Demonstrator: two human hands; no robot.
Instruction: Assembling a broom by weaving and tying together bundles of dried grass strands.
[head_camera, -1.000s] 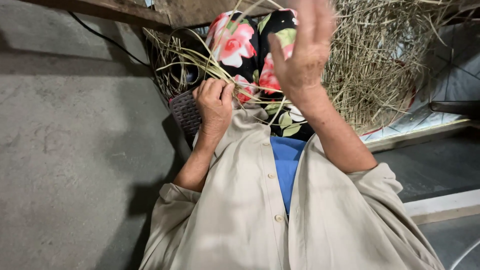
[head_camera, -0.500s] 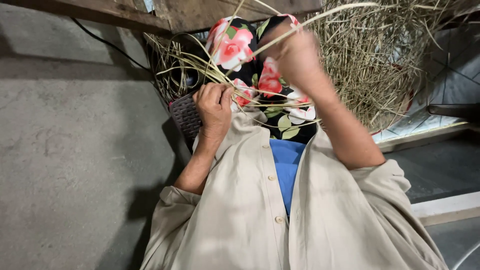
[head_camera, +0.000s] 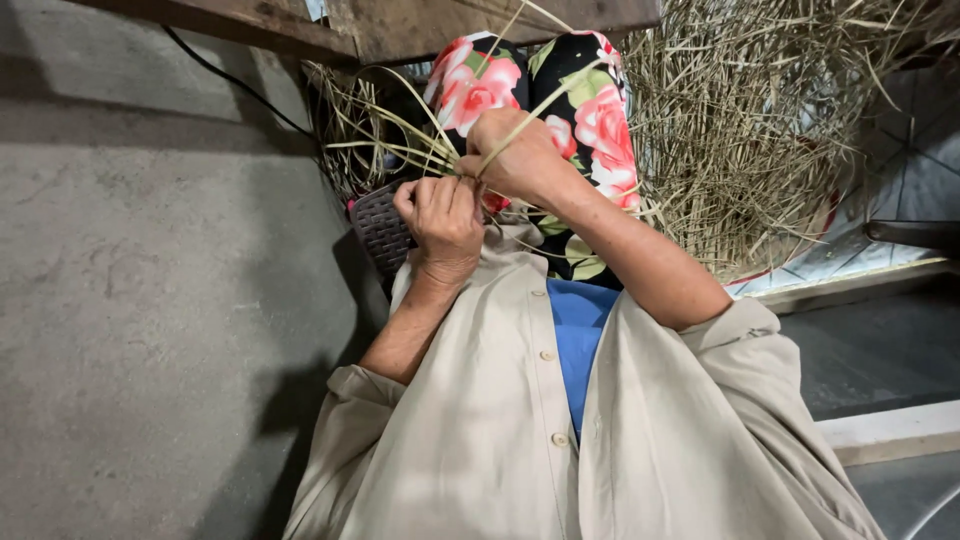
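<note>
Both hands meet, left hand (head_camera: 445, 215) and right hand (head_camera: 520, 160) fingers (head_camera: 480, 165) pinching pale straw strands (head_camera: 400, 140) fanning beyond them.

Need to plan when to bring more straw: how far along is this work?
Early, it seems. Done: only a short gathered bunch of straw strands meets at the fists; no finished length shows. In hand: the left hand pinches the bunch while the right hand grips one strand. Left: the big loose straw pile lies unworked.
</note>
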